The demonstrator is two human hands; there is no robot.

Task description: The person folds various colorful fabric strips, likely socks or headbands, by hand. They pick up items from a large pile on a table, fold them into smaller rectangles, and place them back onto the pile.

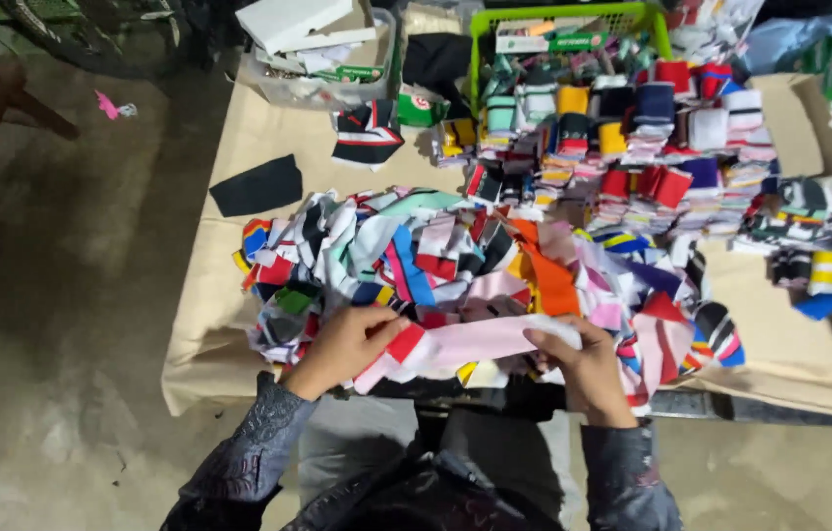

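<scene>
Two hands are at work on one piece: our left hand (342, 346) pinches the red-tipped end of a long pale pink knitted fabric strip (480, 340), fingers closed over it, while our right hand (585, 366) grips the strip's other end, thumb on top and fingers curled beneath. We hold the strip stretched flat between them at the near edge of a loose heap of multicoloured striped fabric strips (455, 265), which lies on a table covered in tan cloth (209, 295). We judge the step in hand to be straightening and sorting: one piece is lifted free of the heap and pulled taut, not yet folded. Farther back sit rows of neatly folded, stacked knitted bands in red, navy, yellow and white (652, 147), so the next move, as we read it, calls for keeping both ends pinched evenly, bringing them together without a twist, and matching the piece to a like-coloured stack. A flat black fabric piece (257, 185) lies apart on the left of the cloth, a green plastic basket (573, 20) stands behind the stacks, and a clear plastic tub holding white boxes (322, 49) sits at the far left corner.
</scene>
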